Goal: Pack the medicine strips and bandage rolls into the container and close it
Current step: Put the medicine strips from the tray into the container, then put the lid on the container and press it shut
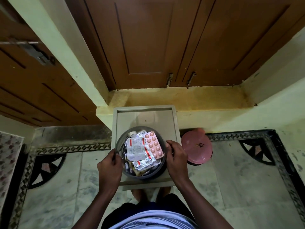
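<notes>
The left hand point(109, 169) curls closed around the left rim of the round clear container point(142, 175), and the right hand point(176, 158) grips the right rim, fingers bent over its edge. The container sits on a small grey stool point(173, 129), filled with medicine strips point(136, 147), among them a pink blister strip point(154, 146) toward the container's right side; their print is too small to read. A pink lid point(196, 147) lies on the floor just right of the container, bearing dark handwriting that cannot be made out.
</notes>
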`<state>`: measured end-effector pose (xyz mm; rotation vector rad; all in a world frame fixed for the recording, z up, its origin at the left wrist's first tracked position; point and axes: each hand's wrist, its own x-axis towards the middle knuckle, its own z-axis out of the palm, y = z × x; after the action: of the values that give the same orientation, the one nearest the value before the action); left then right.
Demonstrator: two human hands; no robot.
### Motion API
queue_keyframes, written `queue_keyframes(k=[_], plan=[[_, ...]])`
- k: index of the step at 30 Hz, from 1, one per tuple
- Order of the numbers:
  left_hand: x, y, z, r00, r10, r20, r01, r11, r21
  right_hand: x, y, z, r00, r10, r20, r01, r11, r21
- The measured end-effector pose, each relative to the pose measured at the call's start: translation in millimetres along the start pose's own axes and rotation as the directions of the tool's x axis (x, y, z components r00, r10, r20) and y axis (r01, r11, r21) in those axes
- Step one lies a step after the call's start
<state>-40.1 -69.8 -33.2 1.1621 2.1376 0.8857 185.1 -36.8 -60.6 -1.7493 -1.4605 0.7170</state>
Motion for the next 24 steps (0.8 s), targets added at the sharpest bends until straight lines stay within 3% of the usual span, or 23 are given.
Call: queue_keyframes(k=[3, 6, 11, 17, 24], plan=[[4.4, -5.9, -7.4, 0.999, -0.038, -0.012, 0.038, 0.999, -0.038, -2.1, 3.7, 5.6, 0.996, 0.094, 0.002, -0.094, 0.994, -0.062], [5.4, -11.4, -13.2, 0.998, -0.037, -0.058, 0.035, 0.999, -0.034, -8.0, 18.9, 12.0, 0.961, 0.257, 0.101, -0.222, 0.937, -0.269], [4.6, -20.8, -20.2, 0.997, -0.043, -0.070, 0.040, 0.999, -0.036, -12.3, 28.7, 23.1, 0.954, 0.265, 0.141, -0.176, 0.874, -0.453], [3.9, -16.5, -19.6, 0.997, -0.040, -0.068, 0.038, 0.999, -0.030, 4.1, 8.9, -1.6, 0.941, 0.338, 0.022, -0.330, 0.928, -0.175], [2.6, -8.4, -1.5, 0.997, -0.080, -0.023, 0.077, 0.991, -0.110, 22.3, -14.7, -36.5, 0.946, 0.203, -0.253, -0.227, 0.972, -0.066]])
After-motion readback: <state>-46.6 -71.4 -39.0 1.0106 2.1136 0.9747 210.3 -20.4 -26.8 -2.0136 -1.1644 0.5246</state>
